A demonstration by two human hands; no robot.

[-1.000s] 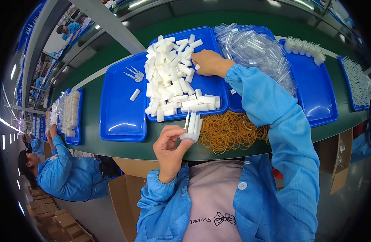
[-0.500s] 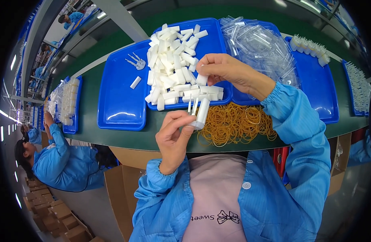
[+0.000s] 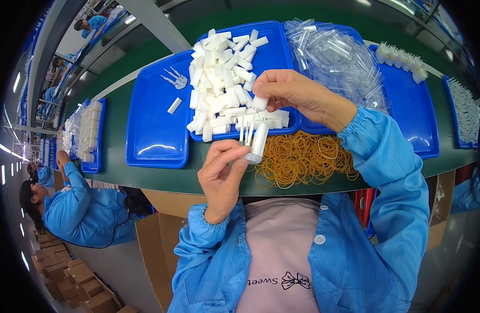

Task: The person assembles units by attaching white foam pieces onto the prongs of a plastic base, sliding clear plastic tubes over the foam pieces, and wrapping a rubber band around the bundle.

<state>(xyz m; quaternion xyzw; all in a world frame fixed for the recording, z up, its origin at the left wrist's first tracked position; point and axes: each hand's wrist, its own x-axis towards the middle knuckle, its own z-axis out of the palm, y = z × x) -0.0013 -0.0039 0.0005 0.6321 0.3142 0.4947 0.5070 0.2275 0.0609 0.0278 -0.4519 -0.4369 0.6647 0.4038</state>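
Near side. Left hand [image 3: 220, 177] pinches a pronged holder [image 3: 254, 157] by its base between thumb and fingers, prongs pointing up and away from the wearer. At least one white sleeve [image 3: 259, 138] stands on it; thin bare prongs show beside that.

Just beyond, the right hand [image 3: 302, 96] pinches another white piece [image 3: 260, 103] between thumb and fingertips, its lower end close above the prong tips. Contact between piece and prong: cannot tell.

Step in hand, my judgement: seating white pieces on the prongs one by one. The move seems to call for lining the piece's end up with a bare prong, then a straight, gentle push while the left hand steadies the base.

On the green tabletop [image 3: 140, 177], right of the holder: a heap of tan rubber bands [image 3: 305, 161]. Farther out, a blue tray [image 3: 275, 57] heaped with loose white pieces [image 3: 214, 78]; left of it, another tray [image 3: 156, 128] bearing a bare pronged part [image 3: 178, 81]; right, clear tubes [image 3: 336, 62].
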